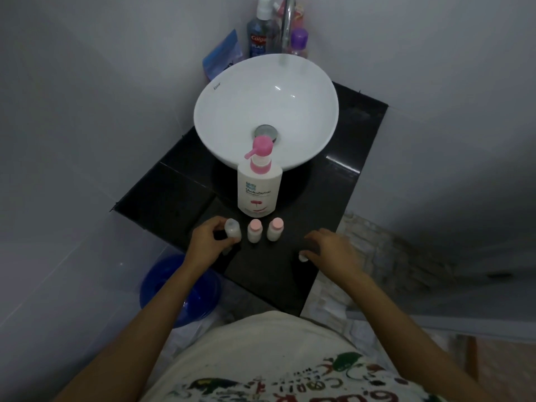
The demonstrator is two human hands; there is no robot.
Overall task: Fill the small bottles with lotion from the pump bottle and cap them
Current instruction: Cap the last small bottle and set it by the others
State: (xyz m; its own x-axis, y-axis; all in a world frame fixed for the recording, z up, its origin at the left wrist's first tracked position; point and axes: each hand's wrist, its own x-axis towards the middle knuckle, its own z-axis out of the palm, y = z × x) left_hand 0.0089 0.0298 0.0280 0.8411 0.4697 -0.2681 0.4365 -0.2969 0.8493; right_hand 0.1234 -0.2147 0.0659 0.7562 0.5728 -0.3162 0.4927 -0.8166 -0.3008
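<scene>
A white pump bottle (259,192) with a pink pump head stands on the black counter (162,195), in front of the basin. Three small white bottles stand in a row before it. The middle bottle (254,231) and the right bottle (275,229) carry pink caps. The left bottle (233,228) has a pale top with no pink cap, and my left hand (207,240) is wrapped around it from the left. My right hand (329,250) hovers palm down over the counter's right front, fingers apart. A small pale object (303,257), perhaps a cap, lies at its thumb tip.
A white round basin (220,91) fills the back of the counter, with a chrome tap (288,21) above it. Behind it stand a mouthwash bottle (259,36), a purple-capped bottle (299,42) and a blue packet (222,55). A blue bucket (174,288) sits on the floor to the left.
</scene>
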